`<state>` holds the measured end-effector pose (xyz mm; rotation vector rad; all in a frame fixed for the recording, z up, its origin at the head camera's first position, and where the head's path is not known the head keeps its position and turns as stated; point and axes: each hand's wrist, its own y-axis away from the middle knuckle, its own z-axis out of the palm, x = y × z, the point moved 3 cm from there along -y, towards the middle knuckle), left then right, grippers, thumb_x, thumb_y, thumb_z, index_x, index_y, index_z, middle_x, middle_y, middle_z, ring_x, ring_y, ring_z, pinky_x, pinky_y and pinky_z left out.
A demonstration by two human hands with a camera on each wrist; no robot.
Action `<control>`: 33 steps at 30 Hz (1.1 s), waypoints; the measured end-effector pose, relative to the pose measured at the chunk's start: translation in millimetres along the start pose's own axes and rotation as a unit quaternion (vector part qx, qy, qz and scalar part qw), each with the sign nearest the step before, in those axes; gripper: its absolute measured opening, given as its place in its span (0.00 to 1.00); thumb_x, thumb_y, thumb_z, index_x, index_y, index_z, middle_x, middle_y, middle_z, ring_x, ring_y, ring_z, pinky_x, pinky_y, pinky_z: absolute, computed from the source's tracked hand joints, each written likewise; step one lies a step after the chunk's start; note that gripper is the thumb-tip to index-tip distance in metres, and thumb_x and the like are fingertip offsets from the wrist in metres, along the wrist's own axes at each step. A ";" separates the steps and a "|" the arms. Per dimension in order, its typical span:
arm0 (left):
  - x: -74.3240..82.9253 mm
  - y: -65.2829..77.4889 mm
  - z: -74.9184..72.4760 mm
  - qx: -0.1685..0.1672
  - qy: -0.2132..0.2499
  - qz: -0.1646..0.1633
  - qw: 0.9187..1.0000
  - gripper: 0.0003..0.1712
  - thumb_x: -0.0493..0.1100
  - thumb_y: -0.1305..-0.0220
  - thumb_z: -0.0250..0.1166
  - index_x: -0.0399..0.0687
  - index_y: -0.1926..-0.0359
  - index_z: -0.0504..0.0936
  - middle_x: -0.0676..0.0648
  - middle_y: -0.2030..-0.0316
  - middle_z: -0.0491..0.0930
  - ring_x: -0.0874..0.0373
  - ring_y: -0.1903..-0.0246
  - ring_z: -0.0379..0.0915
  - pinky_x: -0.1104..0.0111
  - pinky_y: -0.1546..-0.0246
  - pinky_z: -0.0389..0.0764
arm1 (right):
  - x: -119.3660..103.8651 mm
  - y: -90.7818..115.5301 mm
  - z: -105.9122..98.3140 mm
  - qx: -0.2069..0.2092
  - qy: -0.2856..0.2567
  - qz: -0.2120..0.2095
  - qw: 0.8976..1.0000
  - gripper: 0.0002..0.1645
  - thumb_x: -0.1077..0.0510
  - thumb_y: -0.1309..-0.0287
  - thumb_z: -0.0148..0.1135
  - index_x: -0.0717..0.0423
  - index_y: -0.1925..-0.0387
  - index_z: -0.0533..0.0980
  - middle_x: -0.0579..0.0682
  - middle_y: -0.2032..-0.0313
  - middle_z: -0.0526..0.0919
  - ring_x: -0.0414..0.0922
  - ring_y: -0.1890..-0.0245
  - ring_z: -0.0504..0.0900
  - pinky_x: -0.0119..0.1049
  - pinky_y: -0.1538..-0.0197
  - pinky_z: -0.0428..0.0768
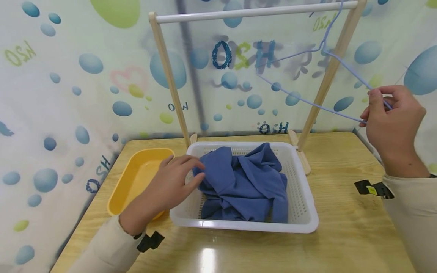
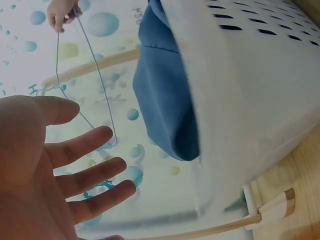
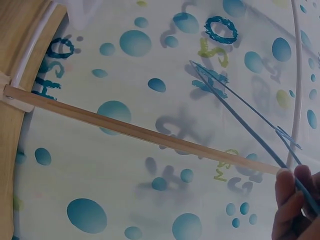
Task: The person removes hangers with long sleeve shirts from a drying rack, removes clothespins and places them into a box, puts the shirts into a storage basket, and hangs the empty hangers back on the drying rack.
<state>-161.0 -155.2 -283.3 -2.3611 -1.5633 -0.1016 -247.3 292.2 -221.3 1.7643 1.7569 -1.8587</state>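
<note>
A light-blue wire hanger is held up at the right by my right hand, which grips it at one end. Its hook reaches the height of the white rod; whether it rests there I cannot tell. My left hand hovers at the left rim of a white plastic basket, with fingers loosely spread and nothing in the palm, as the left wrist view also shows. Inside the basket lies a crumpled blue cloth, perhaps a garment. The left fingertips appear close to the cloth; contact is unclear.
Behind the basket stands a wooden rack with a white rod and slanted wooden legs. A yellow tub sits left of the basket, partly behind my left arm. All stand on a wooden table against a patterned backdrop.
</note>
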 end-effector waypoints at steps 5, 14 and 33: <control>-6.3 3.0 4.2 0.010 0.004 -0.010 1.000 0.14 0.52 0.30 0.62 0.53 0.49 0.82 0.48 0.43 0.81 0.47 0.39 0.74 0.36 0.30 0.56 | -0.4 2.3 1.4 -0.003 0.017 -0.010 1.000 0.09 0.49 0.28 0.54 0.45 0.57 0.79 0.23 0.85 0.71 0.22 0.88 0.69 0.11 0.72 0.72; -8.5 2.0 8.4 0.021 0.014 -0.018 1.000 0.17 0.53 0.30 0.62 0.51 0.46 0.81 0.48 0.45 0.81 0.47 0.40 0.75 0.36 0.31 0.58 | 4.2 9.0 -4.2 -0.018 -0.003 0.027 0.999 0.05 0.52 0.30 0.56 0.43 0.58 0.78 0.30 0.80 0.74 0.25 0.86 0.72 0.13 0.74 0.74; -29.0 -1.2 12.2 0.024 -0.008 -0.073 0.997 0.35 0.65 0.28 0.54 0.59 0.27 0.65 0.41 0.29 0.66 0.40 0.29 0.60 0.31 0.30 0.42 | 63.4 61.8 -16.2 -0.125 0.217 0.026 0.968 0.26 0.48 0.27 0.45 0.64 0.47 0.78 0.68 0.59 0.85 0.39 0.76 0.83 0.26 0.71 0.71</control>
